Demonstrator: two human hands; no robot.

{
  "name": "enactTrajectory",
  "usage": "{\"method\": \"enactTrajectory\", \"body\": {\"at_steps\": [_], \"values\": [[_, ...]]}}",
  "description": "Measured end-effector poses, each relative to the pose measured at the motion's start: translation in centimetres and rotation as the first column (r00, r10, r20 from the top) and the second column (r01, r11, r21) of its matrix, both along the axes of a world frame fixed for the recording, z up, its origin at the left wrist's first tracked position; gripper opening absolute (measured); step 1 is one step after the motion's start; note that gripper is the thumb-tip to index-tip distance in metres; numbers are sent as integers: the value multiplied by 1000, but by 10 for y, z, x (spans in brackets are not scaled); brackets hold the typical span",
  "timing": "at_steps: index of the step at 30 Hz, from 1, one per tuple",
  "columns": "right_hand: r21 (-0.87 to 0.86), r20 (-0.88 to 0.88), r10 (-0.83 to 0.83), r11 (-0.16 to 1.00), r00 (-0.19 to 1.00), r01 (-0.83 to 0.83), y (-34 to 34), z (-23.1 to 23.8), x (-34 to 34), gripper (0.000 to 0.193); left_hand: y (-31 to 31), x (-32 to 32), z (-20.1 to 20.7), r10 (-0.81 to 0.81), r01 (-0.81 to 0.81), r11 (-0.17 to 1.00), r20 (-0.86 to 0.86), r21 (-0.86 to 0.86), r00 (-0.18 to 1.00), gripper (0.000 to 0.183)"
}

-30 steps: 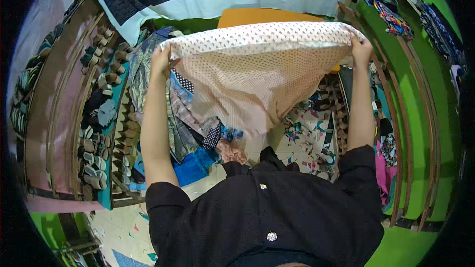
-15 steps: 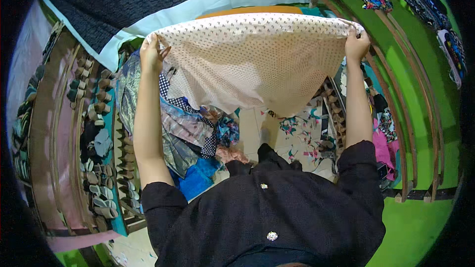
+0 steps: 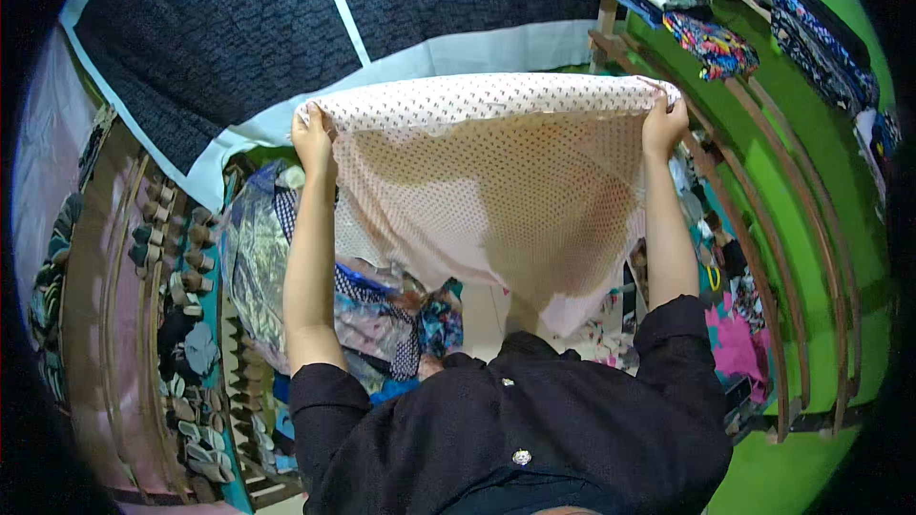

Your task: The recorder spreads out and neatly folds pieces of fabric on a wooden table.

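Observation:
A pale cream cloth with a small dark print hangs stretched between my two raised arms. My left hand is closed on its upper left corner, thumb up. At the upper right corner my right hand pinches the same cloth. The top edge is folded over in a lighter band and runs nearly straight between the hands. Below it the fabric drops in soft folds to a point in front of my body, with a shadow across its middle. It hides part of the floor behind it.
A heap of mixed fabrics lies at the left, beside racks of shoes. Wooden rails line the green wall at the right, with folded colourful clothes above. A dark cloth with white borders hangs at the back.
Both hands and the cloth sit lower in the picture and slightly closer together. My left fingers have closed more around the corner. The surroundings have shifted downward in view.

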State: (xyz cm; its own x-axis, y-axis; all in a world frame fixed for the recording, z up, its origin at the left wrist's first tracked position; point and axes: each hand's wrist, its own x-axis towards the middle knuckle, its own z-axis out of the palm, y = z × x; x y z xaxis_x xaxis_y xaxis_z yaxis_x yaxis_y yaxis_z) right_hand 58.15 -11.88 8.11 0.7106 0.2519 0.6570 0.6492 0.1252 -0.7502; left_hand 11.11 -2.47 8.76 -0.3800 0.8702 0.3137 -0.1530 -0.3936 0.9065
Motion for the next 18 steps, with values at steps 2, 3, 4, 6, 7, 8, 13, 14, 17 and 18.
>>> {"method": "enactTrajectory", "body": {"at_steps": [2, 3, 4, 6, 7, 8, 13, 14, 17, 18], "values": [[153, 35, 34, 987, 999, -39, 28, 0, 5, 20, 31, -3, -4, 110, -101, 983, -47, 154, 993, 19], [160, 42, 31, 986, 999, -38, 44, 9, 17, 20, 46, 11, 7, 193, -168, 958, -92, 231, 977, 20], [205, 48, 27, 978, 998, -37, 62, 17, 29, 20, 60, 25, 16, 193, -169, 957, -84, 235, 978, 20], [147, 28, 86, 985, 996, -89, 86, 42, 30, 23, 82, 43, 30, 224, -204, 958, -84, 203, 971, 22], [143, 26, 96, 985, 995, -98, 99, 44, 29, 23, 93, 43, 30, 233, -212, 957, -87, 199, 969, 22], [172, -5, 140, 975, 990, -137, 113, 45, 29, 23, 104, 43, 30, 340, -299, 924, -151, 240, 928, 22], [225, 128, 33, 972, 991, -61, 209, 28, 47, 23, 150, 81, 53, 585, -425, 769, -257, 478, 769, 23], [221, 197, 14, 973, 980, -59, 229, 24, 55, 21, 163, 87, 54, 508, -398, 832, -246, 386, 825, 23], [187, 291, 74, 974, 954, -132, 275, 18, 46, 16, 217, 66, 37, 722, -523, 667, -290, 531, 628, 24], [190, 377, -1, 979, 926, -77, 285, 6, 62, 15, 215, 101, 50, 538, -465, 825, -192, 321, 821, 27]]}}
